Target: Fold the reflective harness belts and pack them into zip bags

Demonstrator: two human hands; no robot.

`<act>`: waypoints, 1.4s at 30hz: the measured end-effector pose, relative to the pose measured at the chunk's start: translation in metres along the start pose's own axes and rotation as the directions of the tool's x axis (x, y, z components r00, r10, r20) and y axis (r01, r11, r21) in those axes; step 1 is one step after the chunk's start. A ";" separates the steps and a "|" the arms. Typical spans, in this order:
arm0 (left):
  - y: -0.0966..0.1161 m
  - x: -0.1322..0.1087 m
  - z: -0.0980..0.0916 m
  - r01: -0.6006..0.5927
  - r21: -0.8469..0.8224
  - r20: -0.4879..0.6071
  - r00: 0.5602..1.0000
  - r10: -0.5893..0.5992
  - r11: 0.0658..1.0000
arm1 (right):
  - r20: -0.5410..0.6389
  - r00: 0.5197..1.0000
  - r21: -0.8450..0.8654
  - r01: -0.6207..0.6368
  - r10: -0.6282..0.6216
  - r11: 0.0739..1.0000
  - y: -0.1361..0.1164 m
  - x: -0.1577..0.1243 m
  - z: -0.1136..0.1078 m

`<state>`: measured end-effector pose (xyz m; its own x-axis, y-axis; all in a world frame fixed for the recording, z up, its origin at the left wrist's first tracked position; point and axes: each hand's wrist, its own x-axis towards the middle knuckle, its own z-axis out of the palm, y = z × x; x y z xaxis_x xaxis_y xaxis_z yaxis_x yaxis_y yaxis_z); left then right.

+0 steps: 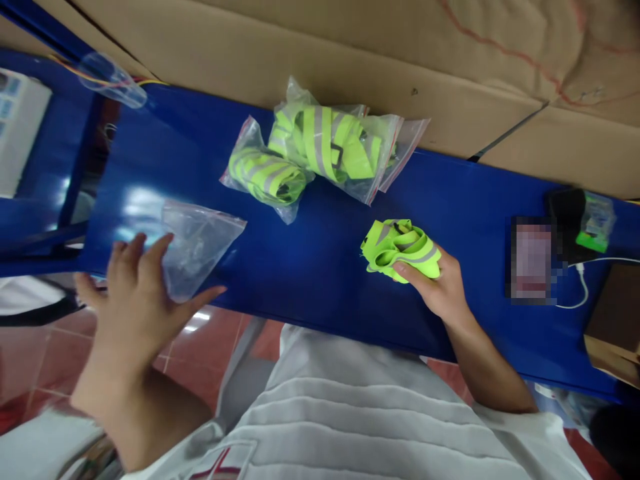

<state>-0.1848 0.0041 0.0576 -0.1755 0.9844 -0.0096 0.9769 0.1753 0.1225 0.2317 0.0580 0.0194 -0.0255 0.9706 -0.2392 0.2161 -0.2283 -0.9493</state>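
My right hand (443, 283) grips a bundled neon-yellow reflective strap (395, 250) with grey stripes, just above the blue table. On the left, my left hand (137, 297) is spread with its fingers apart, over or beside a clear zip bag (197, 243) that lies flat on the table. Whether the fingertips touch the bag I cannot tell. Toward the back lie several clear bags holding similar rolled straps: a smaller packed bag (267, 177) in front on the left, and a larger packed bag (330, 143) with a black buckle behind it.
The blue table (300, 267) runs across the view, with cardboard boxes (310, 53) along its back edge. A clear plastic cup (113, 80) lies at the back left. At the right are a blurred-out phone-like object (533, 260), a white cable (583, 287) and a small green-edged packet (597, 223).
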 end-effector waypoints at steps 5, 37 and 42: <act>0.040 0.040 0.008 0.208 -0.027 0.023 0.978 -0.208 0.978 | 0.054 0.998 -0.078 0.033 -0.029 0.996 0.000 -0.004 0.007; 0.146 0.007 0.041 -0.725 -0.123 -0.144 0.689 0.710 0.678 | 0.152 0.987 0.182 -0.084 0.056 0.980 -0.001 -0.005 -0.005; 0.150 0.006 0.036 -0.711 -0.153 -0.061 0.700 0.712 0.686 | 0.116 0.993 0.162 -0.029 0.010 0.986 -0.006 -0.006 -0.012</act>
<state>-0.0345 0.0369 0.0401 0.5650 0.8129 0.1410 0.7764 -0.5817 0.2426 0.2423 0.0547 0.0288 -0.1362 0.9530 -0.2705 0.0557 -0.2652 -0.9626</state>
